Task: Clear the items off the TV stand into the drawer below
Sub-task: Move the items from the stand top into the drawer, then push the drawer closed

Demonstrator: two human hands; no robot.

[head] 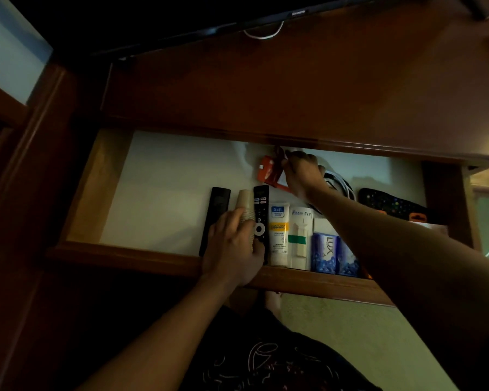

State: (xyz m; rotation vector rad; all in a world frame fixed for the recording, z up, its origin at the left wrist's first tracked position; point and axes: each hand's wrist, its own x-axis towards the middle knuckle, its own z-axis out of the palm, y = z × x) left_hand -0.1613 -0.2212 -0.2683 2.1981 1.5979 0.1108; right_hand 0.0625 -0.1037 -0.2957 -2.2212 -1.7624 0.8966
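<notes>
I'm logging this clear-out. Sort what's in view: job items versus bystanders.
Job:
drawer
paper cups under the left hand
orange item at the right hand
two black remotes
cream tube
soap boxes

Bystanders:
TV
carpet

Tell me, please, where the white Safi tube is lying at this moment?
In the head view the Safi tube lies in the open drawer near its front edge, between the black remote on its left and the white "Room" labelled packet on its right.
</notes>
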